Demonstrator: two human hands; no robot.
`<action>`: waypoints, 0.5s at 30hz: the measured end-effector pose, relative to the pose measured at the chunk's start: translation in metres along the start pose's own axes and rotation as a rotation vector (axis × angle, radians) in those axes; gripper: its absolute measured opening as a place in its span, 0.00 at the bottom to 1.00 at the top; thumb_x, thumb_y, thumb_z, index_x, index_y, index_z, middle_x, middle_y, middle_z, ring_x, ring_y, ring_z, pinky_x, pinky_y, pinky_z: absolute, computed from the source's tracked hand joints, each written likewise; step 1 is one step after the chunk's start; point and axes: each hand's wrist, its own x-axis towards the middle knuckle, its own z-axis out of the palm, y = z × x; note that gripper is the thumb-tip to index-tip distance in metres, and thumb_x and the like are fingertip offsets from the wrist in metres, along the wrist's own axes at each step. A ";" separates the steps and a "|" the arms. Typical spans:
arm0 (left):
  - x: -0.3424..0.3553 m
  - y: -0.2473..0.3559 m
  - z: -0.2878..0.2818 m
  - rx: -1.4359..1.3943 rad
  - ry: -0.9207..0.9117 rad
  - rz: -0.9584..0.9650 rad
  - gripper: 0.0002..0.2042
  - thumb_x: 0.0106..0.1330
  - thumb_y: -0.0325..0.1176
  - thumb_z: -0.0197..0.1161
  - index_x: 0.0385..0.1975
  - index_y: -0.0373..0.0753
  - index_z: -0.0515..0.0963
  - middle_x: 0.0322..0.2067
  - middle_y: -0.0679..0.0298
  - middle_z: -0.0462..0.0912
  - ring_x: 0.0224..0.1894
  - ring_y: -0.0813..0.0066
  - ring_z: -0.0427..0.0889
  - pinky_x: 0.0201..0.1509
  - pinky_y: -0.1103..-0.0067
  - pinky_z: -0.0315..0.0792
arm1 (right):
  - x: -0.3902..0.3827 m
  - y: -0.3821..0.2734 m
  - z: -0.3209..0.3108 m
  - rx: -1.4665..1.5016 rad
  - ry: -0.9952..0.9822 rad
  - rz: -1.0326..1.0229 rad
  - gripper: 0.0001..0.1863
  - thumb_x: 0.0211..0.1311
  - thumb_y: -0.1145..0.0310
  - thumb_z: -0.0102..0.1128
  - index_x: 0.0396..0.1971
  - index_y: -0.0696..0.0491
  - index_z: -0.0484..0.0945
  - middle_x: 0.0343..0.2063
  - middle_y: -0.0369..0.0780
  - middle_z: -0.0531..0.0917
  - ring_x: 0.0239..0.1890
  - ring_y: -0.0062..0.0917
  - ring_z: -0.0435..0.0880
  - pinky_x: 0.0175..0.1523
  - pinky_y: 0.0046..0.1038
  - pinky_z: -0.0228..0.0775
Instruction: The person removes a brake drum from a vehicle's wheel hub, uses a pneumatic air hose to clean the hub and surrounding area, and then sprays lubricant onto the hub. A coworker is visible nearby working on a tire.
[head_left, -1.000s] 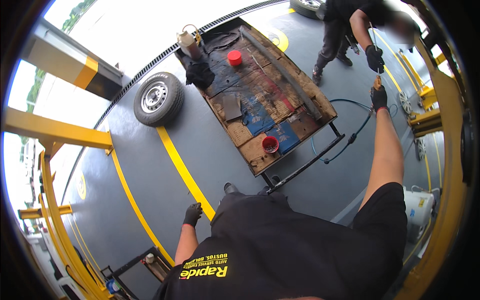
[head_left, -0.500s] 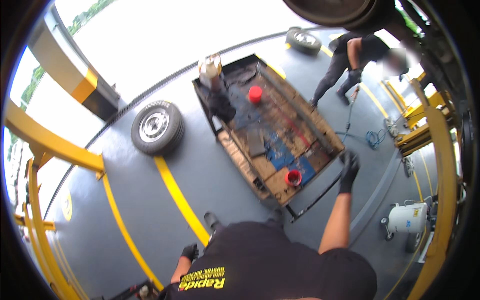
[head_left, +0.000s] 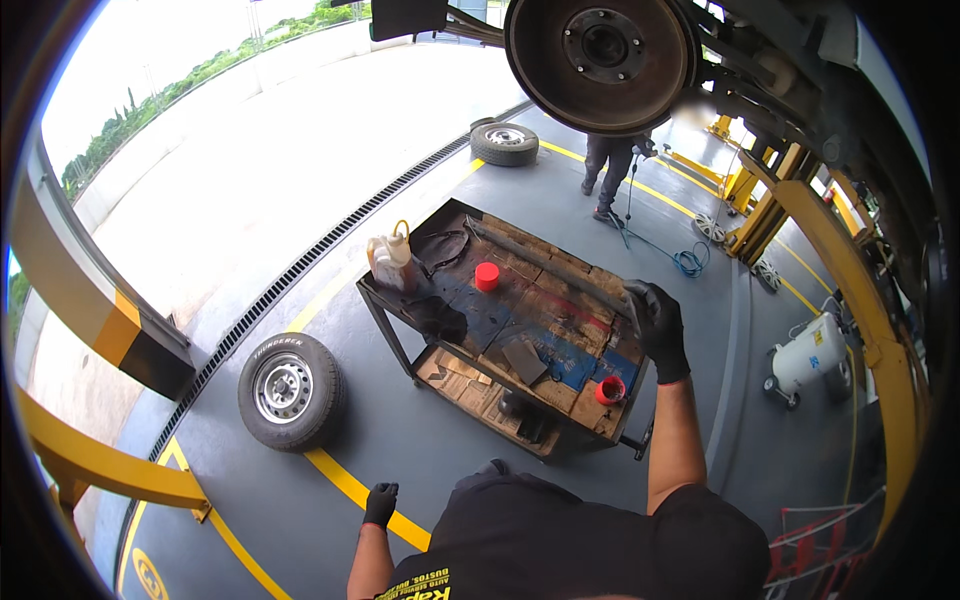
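Under our right hand: gloved fingers curled on far edge of cart, grip unclear. Red cup just below fingers. Left hand hangs free, fingers loosely curled. We'd steady cart, avoid tipping cup.

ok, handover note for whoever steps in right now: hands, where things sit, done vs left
Right hand, black-gloved, rests on the far edge of the tool cart; whether it grips is unclear.
Left hand, gloved, hangs free, holding nothing.
On the cart: red cap, red cup, fluid jug.
Loose wheel lies on the floor left of the cart; bare brake drum overhead.
Done: wheel off. Left: wheel not refitted.
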 end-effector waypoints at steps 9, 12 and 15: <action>0.076 0.316 -0.010 -0.256 -0.274 0.473 0.14 0.76 0.36 0.64 0.53 0.34 0.83 0.42 0.63 0.88 0.42 0.77 0.84 0.47 0.77 0.77 | 0.160 -0.016 -0.016 0.222 0.632 -0.101 0.15 0.74 0.71 0.62 0.57 0.58 0.82 0.55 0.42 0.85 0.58 0.28 0.84 0.60 0.29 0.76; 0.090 0.470 -0.031 -0.170 -0.311 0.752 0.14 0.75 0.31 0.65 0.55 0.32 0.82 0.44 0.62 0.88 0.45 0.78 0.83 0.52 0.76 0.77 | 0.209 -0.040 -0.011 0.256 0.706 -0.165 0.19 0.73 0.73 0.63 0.61 0.57 0.79 0.62 0.44 0.79 0.64 0.31 0.80 0.63 0.31 0.76; 0.096 0.645 -0.039 -0.191 -0.408 1.105 0.20 0.76 0.29 0.65 0.65 0.31 0.75 0.58 0.57 0.84 0.61 0.71 0.81 0.66 0.74 0.74 | 0.250 -0.074 -0.007 0.059 0.756 -0.169 0.24 0.73 0.73 0.64 0.66 0.56 0.74 0.66 0.44 0.74 0.66 0.33 0.78 0.65 0.34 0.76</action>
